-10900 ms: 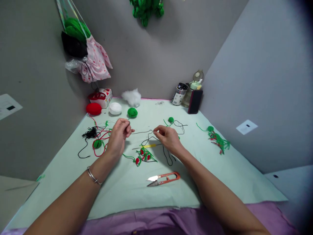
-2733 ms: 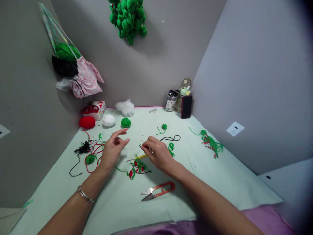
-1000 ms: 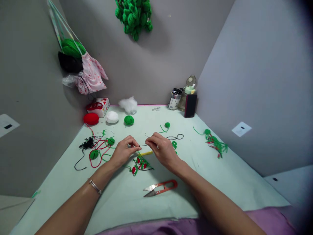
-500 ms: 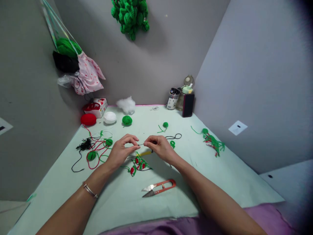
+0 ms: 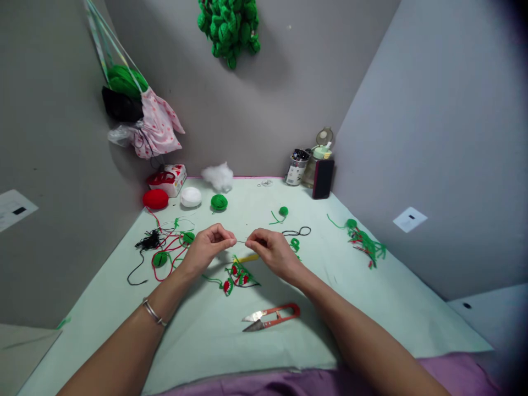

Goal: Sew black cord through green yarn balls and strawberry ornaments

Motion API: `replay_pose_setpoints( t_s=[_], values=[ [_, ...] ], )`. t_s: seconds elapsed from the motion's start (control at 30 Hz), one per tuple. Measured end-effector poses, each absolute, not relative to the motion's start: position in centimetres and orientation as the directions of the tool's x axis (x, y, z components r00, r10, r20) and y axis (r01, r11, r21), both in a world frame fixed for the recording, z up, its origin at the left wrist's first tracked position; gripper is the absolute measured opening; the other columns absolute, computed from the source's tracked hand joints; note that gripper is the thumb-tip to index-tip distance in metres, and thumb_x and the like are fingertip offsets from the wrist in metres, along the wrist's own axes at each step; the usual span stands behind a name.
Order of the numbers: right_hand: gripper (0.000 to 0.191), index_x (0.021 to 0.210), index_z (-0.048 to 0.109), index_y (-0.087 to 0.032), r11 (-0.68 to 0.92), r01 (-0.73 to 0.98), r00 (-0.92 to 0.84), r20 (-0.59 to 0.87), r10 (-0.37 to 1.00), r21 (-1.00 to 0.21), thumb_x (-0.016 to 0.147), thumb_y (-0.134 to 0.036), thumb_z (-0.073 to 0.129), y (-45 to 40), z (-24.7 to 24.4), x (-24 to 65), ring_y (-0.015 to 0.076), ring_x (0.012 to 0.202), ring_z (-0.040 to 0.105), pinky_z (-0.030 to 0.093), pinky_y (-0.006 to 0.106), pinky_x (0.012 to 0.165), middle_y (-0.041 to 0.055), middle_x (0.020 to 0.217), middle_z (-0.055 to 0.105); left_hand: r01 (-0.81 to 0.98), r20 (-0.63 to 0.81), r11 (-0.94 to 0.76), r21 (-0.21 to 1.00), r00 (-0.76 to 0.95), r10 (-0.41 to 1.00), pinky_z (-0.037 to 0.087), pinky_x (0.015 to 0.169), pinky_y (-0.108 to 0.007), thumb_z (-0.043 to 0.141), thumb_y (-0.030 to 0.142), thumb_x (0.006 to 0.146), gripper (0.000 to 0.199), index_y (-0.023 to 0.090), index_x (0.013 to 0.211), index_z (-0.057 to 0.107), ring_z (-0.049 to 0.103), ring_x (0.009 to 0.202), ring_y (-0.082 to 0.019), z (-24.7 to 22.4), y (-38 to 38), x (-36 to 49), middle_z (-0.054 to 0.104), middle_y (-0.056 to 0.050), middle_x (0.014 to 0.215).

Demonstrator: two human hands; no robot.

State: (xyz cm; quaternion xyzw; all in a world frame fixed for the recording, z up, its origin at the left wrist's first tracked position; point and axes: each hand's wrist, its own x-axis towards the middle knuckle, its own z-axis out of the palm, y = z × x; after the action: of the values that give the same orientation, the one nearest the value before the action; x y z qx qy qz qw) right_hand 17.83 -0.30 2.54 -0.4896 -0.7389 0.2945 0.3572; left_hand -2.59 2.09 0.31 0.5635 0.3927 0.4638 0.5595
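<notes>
Above the middle of the pale table (image 5: 206,341), my left hand (image 5: 211,246) and my right hand (image 5: 273,253) face each other, thumb and forefinger pinched. A thin dark strand or needle (image 5: 241,241) spans the small gap between their fingertips; which of the two it is, I cannot tell. Just below lie a yellow stick-like tool (image 5: 246,258) and small red and green crocheted pieces (image 5: 237,276) with loose yarn ends. Orange-handled thread snips (image 5: 274,317) rest nearer the front, blades pointing left.
Tangled red, black and green yarn (image 5: 165,247) lies left. Behind are red (image 5: 155,199), white (image 5: 191,197) and green (image 5: 219,202) yarn balls. A phone (image 5: 323,179) stands at the back right; green strands (image 5: 365,242) lie right. Green crocheted pieces (image 5: 231,30) hang on the wall.
The whole view has shifted slightly. My left hand's fingers are curled in more, and both hands still pinch close together at the thin item.
</notes>
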Motion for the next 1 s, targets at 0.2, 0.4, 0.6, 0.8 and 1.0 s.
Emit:
replay_pose_setpoints(
  t_s=[0.2,0.4,0.6,0.8,1.0],
  values=[
    [0.014,0.077,0.065,-0.017,0.362,0.524,-0.197,0.303,0.932,-0.771,0.089,-0.023,0.062,0.0,3.0,18.6,0.0114,0.060,0.048,0.037,0.024,0.060,-0.0016,0.065,0.060,-0.079,0.068,-0.052,0.995,0.211,0.975,0.047,0.074,-0.029,0.086,0.035,0.065,0.031,0.017,0.069,0.061,0.060,0.075,-0.014,0.6,2.5,-3.3,0.071,-0.004,0.083],
    [0.014,0.077,0.065,-0.018,0.366,0.522,-0.182,0.319,0.930,-0.771,0.089,-0.023,0.061,0.2,3.1,19.0,0.0116,0.059,0.046,0.036,0.025,0.059,-0.0016,0.065,0.058,-0.040,0.051,-0.042,0.998,0.249,0.967,0.046,0.072,-0.029,0.085,0.036,0.067,0.028,0.020,0.087,0.071,0.059,0.073,-0.014,0.6,2.6,-3.2,0.068,-0.001,0.079],
    [0.016,0.075,0.065,-0.017,0.340,0.499,-0.107,0.332,0.937,-0.797,0.088,-0.026,0.062,0.4,3.5,19.4,0.0117,0.059,0.045,0.036,0.025,0.059,-0.0013,0.065,0.058,0.095,0.011,-0.047,0.994,0.348,0.937,0.045,0.070,-0.029,0.079,0.040,0.073,0.021,0.019,0.075,0.073,0.057,0.069,-0.015,-0.1,2.3,-2.8,0.066,-0.002,0.072],
    [0.014,0.077,0.066,-0.017,0.330,0.512,-0.105,0.323,0.940,-0.793,0.089,-0.022,0.064,0.4,3.1,19.3,0.0116,0.059,0.048,0.037,0.024,0.059,-0.0014,0.065,0.059,-0.196,-0.089,0.181,0.964,0.405,0.910,0.051,0.079,-0.027,0.083,0.038,0.072,0.023,0.017,0.077,0.075,0.057,0.069,-0.011,0.4,1.8,-2.3,0.065,-0.002,0.077],
    [0.011,0.085,0.072,-0.018,0.559,0.601,-0.352,0.439,0.827,-0.572,0.093,-0.017,0.064,-0.8,2.1,17.8,0.0122,0.068,0.055,0.041,0.023,0.065,0.0009,0.074,0.062,-0.587,-0.082,0.228,0.776,0.266,0.961,0.051,0.068,-0.019,0.087,0.028,0.068,0.021,0.014,0.078,0.075,0.044,0.057,-0.005,1.2,1.2,-1.8,0.053,0.004,0.067]
  ],
)
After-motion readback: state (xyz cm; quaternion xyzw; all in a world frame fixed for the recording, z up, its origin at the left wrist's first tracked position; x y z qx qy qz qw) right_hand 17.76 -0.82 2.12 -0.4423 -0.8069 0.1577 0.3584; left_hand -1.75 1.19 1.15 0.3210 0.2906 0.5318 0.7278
